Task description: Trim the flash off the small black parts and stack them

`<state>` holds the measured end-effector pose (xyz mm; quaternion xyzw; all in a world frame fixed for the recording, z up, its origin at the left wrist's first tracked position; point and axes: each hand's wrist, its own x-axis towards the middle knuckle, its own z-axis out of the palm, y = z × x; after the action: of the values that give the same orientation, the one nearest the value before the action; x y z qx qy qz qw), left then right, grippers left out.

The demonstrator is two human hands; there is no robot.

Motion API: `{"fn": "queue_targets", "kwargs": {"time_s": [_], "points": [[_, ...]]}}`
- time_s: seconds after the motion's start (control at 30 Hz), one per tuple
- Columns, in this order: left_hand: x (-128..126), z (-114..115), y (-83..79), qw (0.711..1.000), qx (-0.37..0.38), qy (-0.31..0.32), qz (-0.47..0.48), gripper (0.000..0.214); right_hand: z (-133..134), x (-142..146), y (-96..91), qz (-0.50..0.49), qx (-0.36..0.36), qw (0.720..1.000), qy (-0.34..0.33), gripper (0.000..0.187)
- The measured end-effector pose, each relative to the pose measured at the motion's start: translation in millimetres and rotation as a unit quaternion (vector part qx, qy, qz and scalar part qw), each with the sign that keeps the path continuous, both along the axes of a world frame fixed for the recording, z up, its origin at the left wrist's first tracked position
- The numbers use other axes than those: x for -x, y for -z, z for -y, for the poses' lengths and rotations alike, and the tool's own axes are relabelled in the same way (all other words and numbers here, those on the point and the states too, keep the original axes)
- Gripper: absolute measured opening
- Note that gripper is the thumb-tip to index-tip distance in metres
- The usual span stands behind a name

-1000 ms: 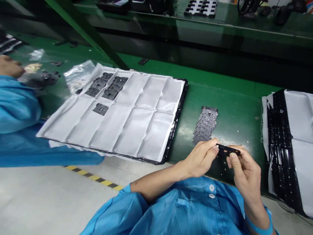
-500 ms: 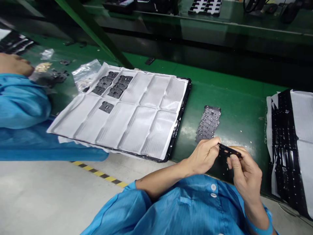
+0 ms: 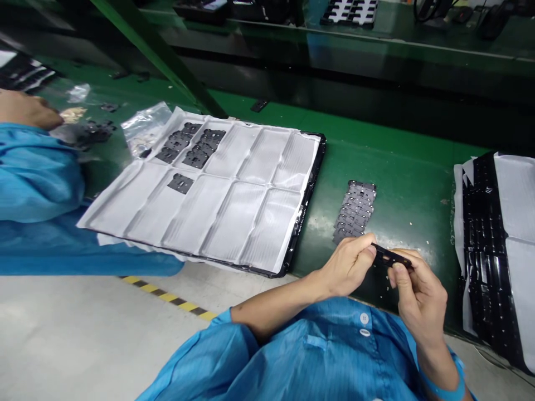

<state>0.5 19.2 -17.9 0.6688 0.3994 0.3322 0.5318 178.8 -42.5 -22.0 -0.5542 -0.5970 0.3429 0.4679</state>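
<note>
Nearest the camera is the wearer's blue smock, fastened with white buttons. Just beyond it, both hands are raised over the edge of the green table. The left hand has thumb and forefinger pinched at the left end of a small black part. The right hand grips the opposite end, thumb on the near side and fingers curled behind. The part is held clear of the tabletop, slightly tilted, its right end lower in view; small openings show along it.

Beyond the left hand, an overlapping row of dark plates lies on the table. To the right is a stack of black trays with white liners.

To the left, a white-lined tray has two rows of compartments. One plate lies in the near row, second from left; overlapping plates occupy the two leftmost compartments of the far row.

A clear bag lies beside the tray. Further left is a co-worker's blue sleeve and hand, near loose dark pieces. Farthest back, a shelf carries a black-and-white rack.
</note>
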Motion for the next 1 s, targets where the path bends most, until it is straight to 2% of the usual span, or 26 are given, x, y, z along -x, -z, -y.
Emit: {"fn": "queue_targets", "kwargs": {"time_s": [0.27, 0.77, 1.0], "points": [[1.0, -2.2, -0.5, 0.999, 0.019, 0.013, 0.035, 0.032, 0.4, 0.0, -0.1, 0.014, -0.016, 1.0, -0.005, 0.018], [0.5, 0.5, 3.5, 1.0, 0.002, 0.016, 0.003, 0.025, 2.4, 1.4, 1.9, 0.004, 0.005, 1.0, 0.01, 0.015], [3.2, 0.8, -0.1, 0.999, 0.007, 0.045, 0.002, 0.018, -0.6, 2.1, -3.5, -0.005, 0.018, 0.999, 0.032, 0.017]]}}
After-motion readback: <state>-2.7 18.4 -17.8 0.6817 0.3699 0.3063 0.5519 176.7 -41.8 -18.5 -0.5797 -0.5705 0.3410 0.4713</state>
